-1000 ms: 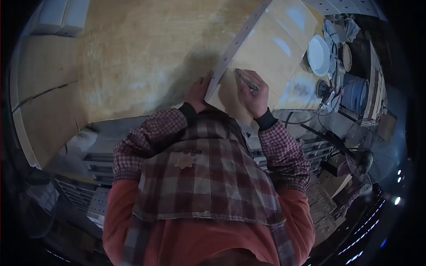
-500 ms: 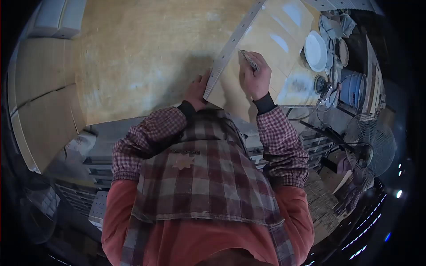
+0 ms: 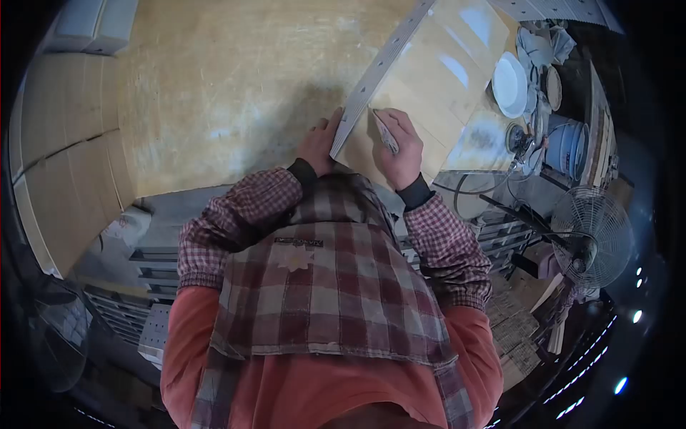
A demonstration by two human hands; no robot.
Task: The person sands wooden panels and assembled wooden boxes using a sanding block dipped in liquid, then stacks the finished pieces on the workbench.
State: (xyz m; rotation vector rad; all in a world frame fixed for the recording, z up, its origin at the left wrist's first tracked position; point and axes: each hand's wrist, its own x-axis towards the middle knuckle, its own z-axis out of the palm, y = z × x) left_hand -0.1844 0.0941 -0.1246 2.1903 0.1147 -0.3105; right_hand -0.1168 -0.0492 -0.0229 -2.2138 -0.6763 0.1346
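A flat tan panel (image 3: 411, 93) lies slanted on the worktable, with a grey strip with dark holes (image 3: 379, 68) along its left edge. My left hand (image 3: 319, 146) rests against the near end of that strip, fingers together, its fingertips partly hidden by the edge. Over the panel, my right hand (image 3: 402, 151) is closed around a small pointed tool (image 3: 386, 134), whose tip is directed up and left near the strip. The tool's exact kind cannot be told.
The worktable (image 3: 214, 93) extends to the left, with cardboard boxes (image 3: 64, 161) beside it. A white bowl (image 3: 509, 84), a blue bucket (image 3: 567, 145) and crumpled cloths stand at the right. A fan (image 3: 592, 236) is lower right.
My right hand with the tool moved up along the panel, then back down toward my body and slightly left. My left hand stayed at the strip's near end.
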